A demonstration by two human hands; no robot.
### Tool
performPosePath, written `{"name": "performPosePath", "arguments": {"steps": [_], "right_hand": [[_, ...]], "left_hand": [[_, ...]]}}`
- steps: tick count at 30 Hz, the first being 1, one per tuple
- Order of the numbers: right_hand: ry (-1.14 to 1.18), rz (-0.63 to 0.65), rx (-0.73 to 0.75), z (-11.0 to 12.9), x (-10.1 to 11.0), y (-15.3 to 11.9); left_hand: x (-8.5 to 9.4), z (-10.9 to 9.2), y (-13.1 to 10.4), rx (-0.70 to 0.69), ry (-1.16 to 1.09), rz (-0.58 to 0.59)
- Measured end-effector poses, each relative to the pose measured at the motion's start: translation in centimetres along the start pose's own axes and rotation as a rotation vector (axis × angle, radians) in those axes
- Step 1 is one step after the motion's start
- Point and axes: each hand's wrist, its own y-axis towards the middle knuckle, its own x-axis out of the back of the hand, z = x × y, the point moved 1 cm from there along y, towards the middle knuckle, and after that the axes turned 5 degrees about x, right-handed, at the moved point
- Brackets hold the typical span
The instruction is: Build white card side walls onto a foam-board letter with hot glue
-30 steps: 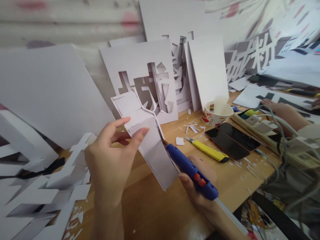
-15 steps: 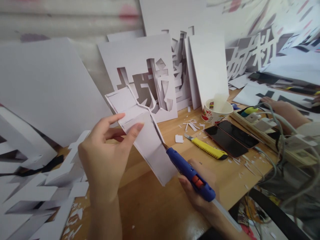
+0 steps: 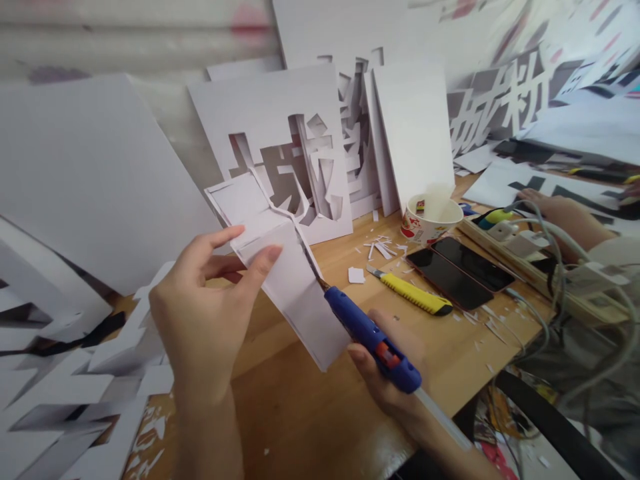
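Between thumb and fingers, my left hand [image 3: 210, 287] grips a white foam-board piece [image 3: 300, 303] with thin raised strips along its edges. The piece is held tilted above the table. My right hand [image 3: 385, 373] is wrapped round a blue glue gun [image 3: 367, 337] with an orange-red part on its body and a clear glue stick coming out of its back. The nozzle meets the piece's right edge, beside a raised strip. A yellow utility knife [image 3: 413, 292] lies on the table to the right, blade end toward the piece.
Beyond the knife are two phones [image 3: 473, 263], a paper cup [image 3: 431, 220] and a power strip [image 3: 530, 280] with cables. Cut-out white boards [image 3: 280, 100] lean at the back. White letter parts [image 3: 85, 387] fill the left. Another person's hand [image 3: 560, 213] rests on a patterned sheet at right.
The glue gun has shifted slightly left and up in view, its nozzle still at the piece's right edge. The whole scene has moved a little left, as the camera turned.
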Motion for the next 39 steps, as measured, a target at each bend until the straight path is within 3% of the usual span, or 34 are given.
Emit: {"name": "performPosePath", "arguments": {"steps": [8, 13, 19, 27, 32, 36, 39], "right_hand": [[0.002, 0.018, -0.011, 0.0, 0.2, -0.3], [-0.087, 0.004, 0.062, 0.1, 0.7, -0.2], [-0.115, 0.095, 0.054, 0.8, 1.6, -0.2], [0.045, 0.233, -0.158, 1.9, 5.0, 0.2], [-0.115, 0.088, -0.197, -1.6, 6.1, -0.4], [-0.060, 0.083, -0.281, -6.0, 4.6, -0.8], [-0.046, 0.105, -0.335, -7.9, 3.7, -1.2]], "left_hand": [[0.0, 0.3, 0.2, -0.012, -0.013, -0.002], [0.0, 0.3, 0.2, -0.010, 0.004, 0.005], [0.1, 0.2, 0.4, 0.018, -0.010, -0.003], [0.2, 0.4, 0.9, 0.051, -0.052, -0.027], [0.7, 1.3, 1.8, 0.173, -0.107, -0.002], [0.9, 2.4, 2.6, 0.231, -0.131, -0.023], [1.0, 2.7, 3.0, 0.255, -0.127, -0.031]]}}
